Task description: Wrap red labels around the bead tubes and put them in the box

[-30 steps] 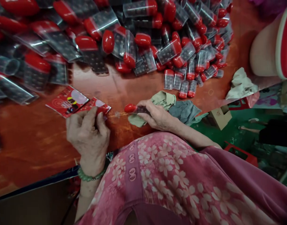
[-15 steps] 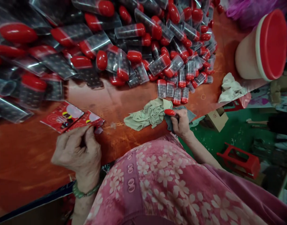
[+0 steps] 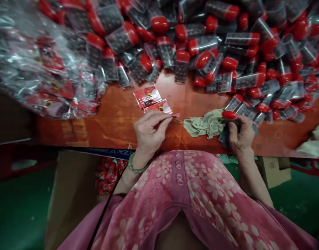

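Left hand (image 3: 150, 131): grip pinching a red piece (image 3: 176, 115), beside two packets (image 3: 147, 96) on the orange surface (image 3: 112, 121). Right hand (image 3: 242, 134): grip closed on one red-capped tube (image 3: 229, 115), near the green cloth (image 3: 206, 124). Pile (image 3: 198, 45) of similar tubes: beyond both hands.

The left hand (image 3: 150, 131) pinches a small red piece (image 3: 176, 115), red packets (image 3: 148, 97) just beyond its grip; the right hand (image 3: 242, 136) holds a red-capped container (image 3: 229, 115), pale green cloth (image 3: 206, 125) beside its grip.
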